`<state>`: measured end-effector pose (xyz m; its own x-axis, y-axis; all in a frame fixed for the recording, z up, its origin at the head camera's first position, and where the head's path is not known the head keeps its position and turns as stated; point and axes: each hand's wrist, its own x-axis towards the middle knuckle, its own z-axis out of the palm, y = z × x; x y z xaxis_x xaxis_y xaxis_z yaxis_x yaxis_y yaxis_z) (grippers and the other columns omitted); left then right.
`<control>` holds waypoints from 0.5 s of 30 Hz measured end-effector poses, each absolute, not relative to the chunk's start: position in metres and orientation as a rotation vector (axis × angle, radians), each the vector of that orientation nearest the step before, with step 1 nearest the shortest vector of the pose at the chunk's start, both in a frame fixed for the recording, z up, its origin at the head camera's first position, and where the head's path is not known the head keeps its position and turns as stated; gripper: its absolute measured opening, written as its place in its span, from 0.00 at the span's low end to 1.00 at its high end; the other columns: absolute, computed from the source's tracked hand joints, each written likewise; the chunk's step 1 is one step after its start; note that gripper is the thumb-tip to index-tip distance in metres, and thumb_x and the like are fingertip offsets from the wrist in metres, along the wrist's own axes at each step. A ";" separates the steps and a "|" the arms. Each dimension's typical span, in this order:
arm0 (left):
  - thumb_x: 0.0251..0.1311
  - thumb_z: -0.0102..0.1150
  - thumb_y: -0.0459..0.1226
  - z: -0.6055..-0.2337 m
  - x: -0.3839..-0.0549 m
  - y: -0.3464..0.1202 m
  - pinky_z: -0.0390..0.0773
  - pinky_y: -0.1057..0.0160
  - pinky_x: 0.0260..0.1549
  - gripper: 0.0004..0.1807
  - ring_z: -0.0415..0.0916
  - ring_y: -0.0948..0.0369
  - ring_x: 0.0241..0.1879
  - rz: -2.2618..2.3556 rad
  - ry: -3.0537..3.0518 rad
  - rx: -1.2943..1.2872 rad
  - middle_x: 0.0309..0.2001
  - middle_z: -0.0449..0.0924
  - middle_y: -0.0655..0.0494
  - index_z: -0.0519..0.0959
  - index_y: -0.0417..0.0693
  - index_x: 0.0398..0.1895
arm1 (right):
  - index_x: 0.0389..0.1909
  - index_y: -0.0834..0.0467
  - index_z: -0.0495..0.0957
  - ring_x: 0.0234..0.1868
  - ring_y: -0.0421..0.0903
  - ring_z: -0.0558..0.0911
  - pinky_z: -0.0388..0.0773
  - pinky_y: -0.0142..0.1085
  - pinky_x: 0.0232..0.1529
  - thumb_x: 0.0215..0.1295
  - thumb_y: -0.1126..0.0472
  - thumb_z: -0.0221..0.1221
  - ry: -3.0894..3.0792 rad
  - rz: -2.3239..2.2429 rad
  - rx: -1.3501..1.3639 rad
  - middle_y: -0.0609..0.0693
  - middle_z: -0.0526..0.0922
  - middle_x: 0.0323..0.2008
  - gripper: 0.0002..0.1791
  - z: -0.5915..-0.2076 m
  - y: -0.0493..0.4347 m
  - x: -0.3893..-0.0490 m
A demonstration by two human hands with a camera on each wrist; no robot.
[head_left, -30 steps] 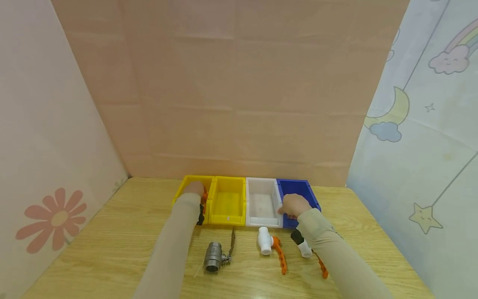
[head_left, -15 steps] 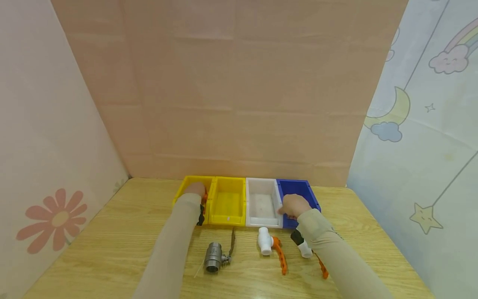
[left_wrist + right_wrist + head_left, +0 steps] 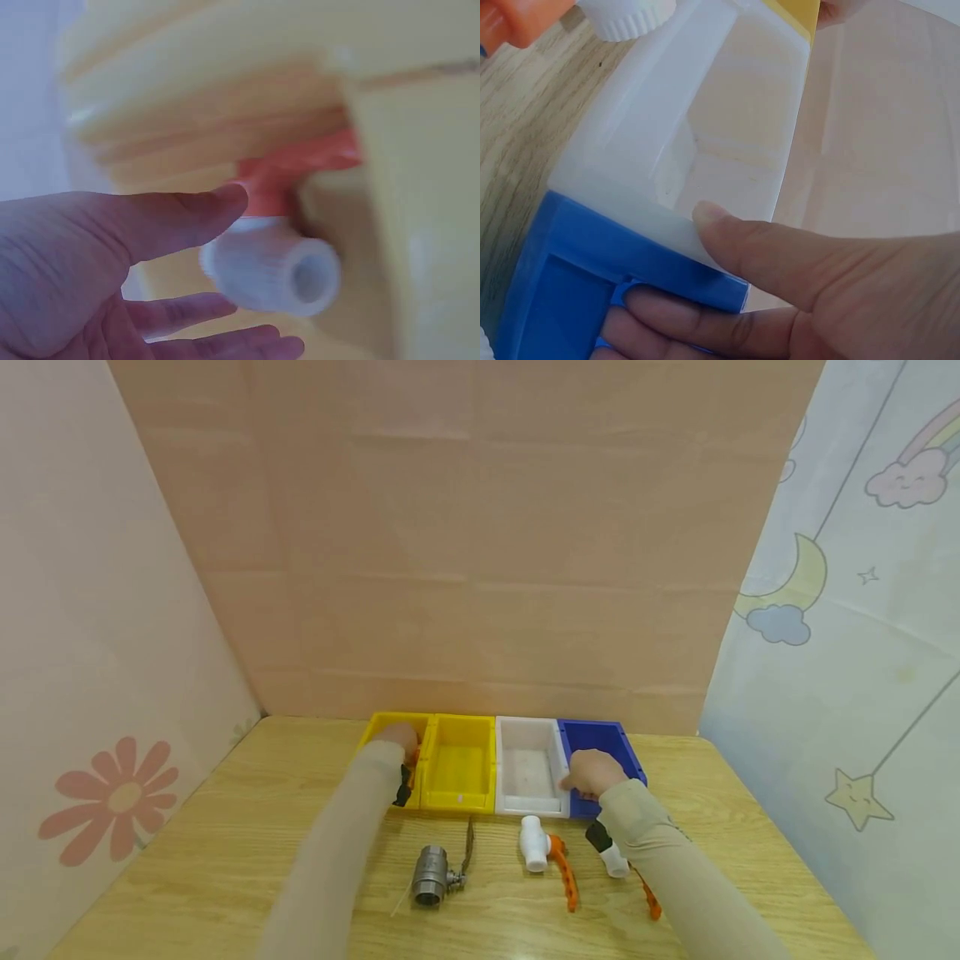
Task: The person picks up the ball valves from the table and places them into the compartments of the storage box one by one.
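My left hand (image 3: 401,737) reaches into the leftmost yellow bin (image 3: 380,718). In the left wrist view a white plastic ball valve (image 3: 262,266) with an orange lever handle (image 3: 300,159) lies in that bin. The left thumb overlaps the valve's near side, while the fingers extend loosely below it; blur hides whether they touch. My right hand (image 3: 595,771) grips the adjoining walls of the white bin (image 3: 622,154) and the blue bin (image 3: 562,292). Its thumb lies on the white side and its fingers curl inside the blue one.
Between the left and white bins stands a second yellow bin (image 3: 459,760). On the wooden table in front lie a metal ball valve (image 3: 430,875), a white valve (image 3: 534,845) with an orange handle, and another white valve (image 3: 615,860) partly under the right forearm.
My left hand has shifted slightly to the right within the yellow bin, and its forearm is blurred. The right hand keeps its place on the bin walls.
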<state>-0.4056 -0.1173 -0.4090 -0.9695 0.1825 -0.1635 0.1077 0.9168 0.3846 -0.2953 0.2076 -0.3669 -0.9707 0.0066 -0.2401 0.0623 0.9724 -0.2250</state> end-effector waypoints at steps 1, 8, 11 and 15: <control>0.61 0.55 0.27 -0.405 -0.403 -0.117 0.71 0.64 0.30 0.09 0.71 0.57 0.35 0.559 2.882 0.228 0.45 0.81 0.47 0.83 0.40 0.41 | 0.19 0.61 0.81 0.15 0.42 0.69 0.67 0.30 0.19 0.62 0.54 0.65 2.882 -0.340 0.052 0.46 0.69 0.12 0.17 -0.367 0.208 -0.295; 0.53 0.58 0.29 -0.368 -0.399 -0.112 0.62 0.62 0.22 0.05 0.62 0.58 0.24 0.451 2.923 0.315 0.27 0.70 0.52 0.78 0.43 0.21 | 0.19 0.62 0.81 0.14 0.41 0.69 0.66 0.29 0.18 0.62 0.54 0.65 2.878 -0.341 0.060 0.46 0.68 0.12 0.17 -0.367 0.207 -0.296; 0.54 0.58 0.31 -0.365 -0.409 -0.117 0.64 0.61 0.24 0.05 0.63 0.57 0.25 0.408 2.973 0.388 0.30 0.71 0.51 0.76 0.44 0.22 | 0.20 0.62 0.81 0.15 0.42 0.69 0.66 0.30 0.19 0.62 0.54 0.65 2.873 -0.339 0.066 0.46 0.68 0.12 0.17 -0.367 0.207 -0.296; 0.62 0.59 0.39 -0.337 -0.386 -0.114 0.76 0.56 0.42 0.09 0.76 0.56 0.42 0.337 2.965 0.466 0.48 0.80 0.52 0.82 0.46 0.43 | 0.21 0.61 0.81 0.16 0.42 0.70 0.67 0.30 0.19 0.62 0.54 0.65 2.865 -0.347 0.075 0.47 0.70 0.14 0.16 -0.367 0.207 -0.297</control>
<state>-0.3858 -0.1138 -0.3369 -0.9452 0.3154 -0.0843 0.2884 0.9277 0.2372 -0.2965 0.2073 -0.3669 -0.9665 0.0204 -0.2560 0.0810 0.9702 -0.2283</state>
